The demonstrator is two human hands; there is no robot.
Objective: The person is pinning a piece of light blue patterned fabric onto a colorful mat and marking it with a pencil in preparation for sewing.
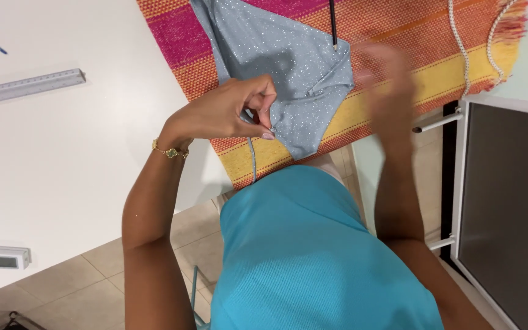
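Left hand (227, 113) pinches the edge of the grey glitter fabric (288, 67), lying on the striped mat (398, 36) at 12 o'clock. Right hand (386, 79) is blurred; its grip cannot be judged.

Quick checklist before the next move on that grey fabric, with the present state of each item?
1. Left hand pinching the grey fabric at its edge: ok.
2. Right hand position: cannot tell, motion-blurred.
3. Fabric lying on the striped mat: ok.
4. Pencil resting on fabric, apart from both hands: ok.
5. Ruler at hand: not ok, off on the table.
6. Needle or pin in fingers: cannot tell.
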